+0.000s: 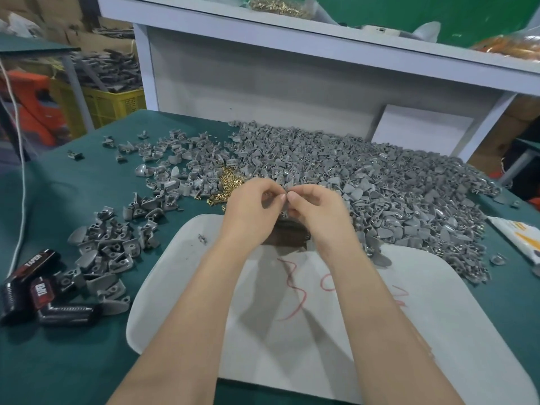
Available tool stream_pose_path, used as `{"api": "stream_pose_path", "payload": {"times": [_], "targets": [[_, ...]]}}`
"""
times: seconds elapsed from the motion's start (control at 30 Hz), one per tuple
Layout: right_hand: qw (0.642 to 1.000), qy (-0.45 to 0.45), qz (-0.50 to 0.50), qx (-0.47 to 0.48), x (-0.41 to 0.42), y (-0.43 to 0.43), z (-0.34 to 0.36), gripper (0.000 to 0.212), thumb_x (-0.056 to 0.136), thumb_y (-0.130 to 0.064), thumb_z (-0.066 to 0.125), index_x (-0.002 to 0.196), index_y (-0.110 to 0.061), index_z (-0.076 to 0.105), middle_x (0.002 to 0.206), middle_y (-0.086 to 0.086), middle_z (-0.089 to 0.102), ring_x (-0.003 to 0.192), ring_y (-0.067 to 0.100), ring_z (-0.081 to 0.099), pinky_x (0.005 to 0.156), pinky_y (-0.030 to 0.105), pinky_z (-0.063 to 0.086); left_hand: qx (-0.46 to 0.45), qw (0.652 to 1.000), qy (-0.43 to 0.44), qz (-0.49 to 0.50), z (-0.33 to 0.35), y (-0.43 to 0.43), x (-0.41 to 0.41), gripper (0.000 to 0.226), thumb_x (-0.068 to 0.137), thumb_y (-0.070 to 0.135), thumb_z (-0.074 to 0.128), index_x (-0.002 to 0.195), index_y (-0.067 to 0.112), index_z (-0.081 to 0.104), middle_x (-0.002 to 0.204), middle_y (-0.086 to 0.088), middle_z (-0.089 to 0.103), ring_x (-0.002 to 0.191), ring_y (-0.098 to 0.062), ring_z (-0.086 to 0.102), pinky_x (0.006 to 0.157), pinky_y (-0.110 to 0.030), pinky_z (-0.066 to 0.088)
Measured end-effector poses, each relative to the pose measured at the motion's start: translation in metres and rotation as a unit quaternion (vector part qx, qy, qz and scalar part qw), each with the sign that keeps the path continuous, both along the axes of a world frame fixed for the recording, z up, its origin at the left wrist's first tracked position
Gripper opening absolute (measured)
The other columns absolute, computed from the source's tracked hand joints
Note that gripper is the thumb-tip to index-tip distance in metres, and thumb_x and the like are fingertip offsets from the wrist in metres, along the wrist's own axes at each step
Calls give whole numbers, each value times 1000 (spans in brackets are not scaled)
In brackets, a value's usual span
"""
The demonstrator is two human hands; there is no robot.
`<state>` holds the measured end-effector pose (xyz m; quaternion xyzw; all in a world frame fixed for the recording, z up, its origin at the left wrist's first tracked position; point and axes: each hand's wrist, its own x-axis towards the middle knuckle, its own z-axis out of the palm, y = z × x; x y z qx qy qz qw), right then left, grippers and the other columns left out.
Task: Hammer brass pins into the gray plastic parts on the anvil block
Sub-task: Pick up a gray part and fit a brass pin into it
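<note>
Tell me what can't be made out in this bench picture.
Head view:
- Anvil block: mostly hidden behind both wrists.
- Whatever the right hand pinches against the left hand and its gray part: too small, blurred.
- Brass pin bag on the shelf: cut off by top edge.
- Red writing on the white tray: partly covered by forearms.

Small factory assembly bench: gray plastic parts heaped on green table, yellow crate (parts-filled), cardboard boxes

A green-topped bench fills the near scene. At its far edge stands a white shelf on a pale back panel, with a green wall behind. Far left sit a yellow crate and cardboard boxes.
</note>
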<state>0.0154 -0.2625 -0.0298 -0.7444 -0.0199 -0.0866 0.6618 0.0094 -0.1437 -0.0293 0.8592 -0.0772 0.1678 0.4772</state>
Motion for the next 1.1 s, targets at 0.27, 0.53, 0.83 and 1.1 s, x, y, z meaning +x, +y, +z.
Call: {"api": "stream_pose_path", "payload": {"times": [0.27, 0.53, 0.83, 1.1], "targets": [[937, -62, -58, -340, 0, 3, -9, 10, 87, -11, 62, 83, -20, 65, 90, -2, 56, 82, 14, 54, 85, 27, 42, 94, 992, 78, 33, -8, 6, 2, 11, 87, 25, 64, 97, 26, 69, 100, 8, 69, 106, -19, 60, 97, -40, 43], [891, -57, -65, -446, 0, 8, -4, 9, 91, -15, 56, 91, -12, 65, 104, 6, 57, 99, 25, 53, 90, 35, 39, 165, 981, 74, 63, -10, 1, 5, 11, 90, 28, 59, 96, 29, 68, 106, 4, 67, 111, -23, 54, 97, -39, 36], [805, -67, -58, -587, -2, 17, 11, 14, 91, -10, 53, 101, -11, 64, 110, 9, 58, 102, 27, 57, 76, 29, 42, 195, 977, 60, 64, -10, 1, 5, 15, 91, 26, 57, 99, 28, 70, 107, 1, 67, 111, -28, 52, 91, -37, 38], [862, -6, -48, -504, 0, 15, 14, 11, 87, -12, 58, 89, -16, 68, 97, 9, 68, 88, 23, 59, 71, 24, 41, 189, 979, 48, 63, -10, 2, 4, 14, 91, 28, 58, 97, 26, 70, 106, 2, 67, 110, -28, 52, 91, -38, 36]]}}
